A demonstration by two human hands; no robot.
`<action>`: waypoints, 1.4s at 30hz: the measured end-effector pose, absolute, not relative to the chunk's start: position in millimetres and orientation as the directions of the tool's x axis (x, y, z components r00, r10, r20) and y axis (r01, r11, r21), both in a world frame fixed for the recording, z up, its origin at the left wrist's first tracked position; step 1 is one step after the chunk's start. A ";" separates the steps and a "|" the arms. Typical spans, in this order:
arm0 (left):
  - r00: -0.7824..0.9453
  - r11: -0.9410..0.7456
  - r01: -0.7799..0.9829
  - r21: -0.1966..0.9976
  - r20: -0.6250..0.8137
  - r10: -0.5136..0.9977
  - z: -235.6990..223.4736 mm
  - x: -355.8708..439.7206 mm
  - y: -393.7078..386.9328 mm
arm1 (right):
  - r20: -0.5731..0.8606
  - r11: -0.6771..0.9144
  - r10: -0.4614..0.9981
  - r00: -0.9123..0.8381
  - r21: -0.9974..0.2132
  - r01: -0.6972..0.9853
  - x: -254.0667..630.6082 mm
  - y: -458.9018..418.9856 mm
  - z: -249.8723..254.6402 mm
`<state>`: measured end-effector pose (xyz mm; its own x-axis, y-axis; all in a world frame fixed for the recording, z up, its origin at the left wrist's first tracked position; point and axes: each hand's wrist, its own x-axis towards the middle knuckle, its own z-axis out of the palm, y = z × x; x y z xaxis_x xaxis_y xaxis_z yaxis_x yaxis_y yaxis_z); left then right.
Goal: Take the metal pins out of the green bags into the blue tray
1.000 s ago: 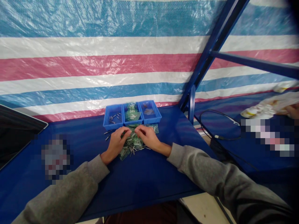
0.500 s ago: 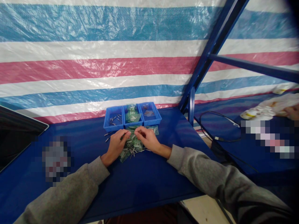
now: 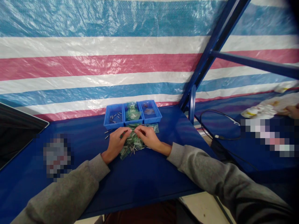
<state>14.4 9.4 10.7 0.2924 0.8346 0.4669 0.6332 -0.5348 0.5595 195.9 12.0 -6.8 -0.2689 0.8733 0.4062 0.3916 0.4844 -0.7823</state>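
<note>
Both hands meet above a pile of small green-tinted plastic bags (image 3: 134,140) and loose metal pins (image 3: 132,149) on the blue table. My left hand (image 3: 116,141) is closed in a pinch, thumb against fingertips, on something too small to make out. My right hand (image 3: 149,137) pinches in the same way, close to the left fingertips; what it holds is hidden. Behind the hands stand three blue bins in a row. Metal pins lie in the left bin (image 3: 106,122), green bags fill the middle bin (image 3: 126,121), and small clear bags lie in the right bin (image 3: 156,119).
A dark screen-like panel (image 3: 21,137) stands at the left, near a blurred-out object (image 3: 58,157). A blue metal frame (image 3: 198,76) rises behind the table at the right. Beyond it are a black cable (image 3: 207,137), white items (image 3: 259,111) and another person's hand (image 3: 293,111).
The view has shifted slightly. My hands stay over the pile, still pinching, with the fingertips a little nearer each other.
</note>
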 end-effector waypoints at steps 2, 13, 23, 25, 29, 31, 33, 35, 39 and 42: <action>0.295 -0.543 0.625 0.561 0.474 0.830 12.2 14.9 8.0 | 0.405 0.484 0.874 -0.269 -0.781 0.394 195.9 11.9 -6.7; 0.264 -0.550 0.616 0.564 0.510 0.818 18.5 16.2 2.9 | 0.414 0.497 0.867 -0.277 -0.765 0.410 195.8 11.2 -8.2; 0.262 -0.602 0.579 0.550 0.573 0.776 17.0 12.3 3.8 | 0.430 0.517 0.854 -0.292 -0.762 0.390 193.7 11.4 -6.0; 0.246 -0.600 0.580 0.552 0.583 0.774 16.4 12.0 3.8 | 0.429 0.514 0.856 -0.289 -0.764 0.390 193.3 11.2 -5.8; 0.258 -0.590 0.548 0.593 0.551 0.794 14.6 12.7 2.6 | 0.434 0.518 0.854 -0.287 -0.761 0.391 193.1 10.8 -6.2; 0.254 -0.564 0.538 0.627 0.517 0.817 14.1 13.1 1.6 | 0.439 0.520 0.853 -0.283 -0.762 0.386 193.3 10.8 -6.7; 0.243 -0.531 0.542 0.652 0.483 0.841 14.1 13.3 0.5 | 0.441 0.521 0.852 -0.281 -0.764 0.382 193.7 11.0 -7.0; 0.237 -0.506 0.554 0.661 0.458 0.857 14.7 13.4 -0.5 | 0.440 0.522 0.852 -0.284 -0.763 0.381 194.1 11.1 -7.0; 0.227 -0.490 0.566 0.663 0.446 0.866 15.6 13.2 -1.6 | 0.441 0.523 0.851 -0.286 -0.762 0.382 194.7 10.7 -5.9; 0.230 -0.489 0.573 0.657 0.444 0.866 14.8 12.6 -1.0 | 0.439 0.522 0.851 -0.288 -0.764 0.379 195.1 10.1 -4.6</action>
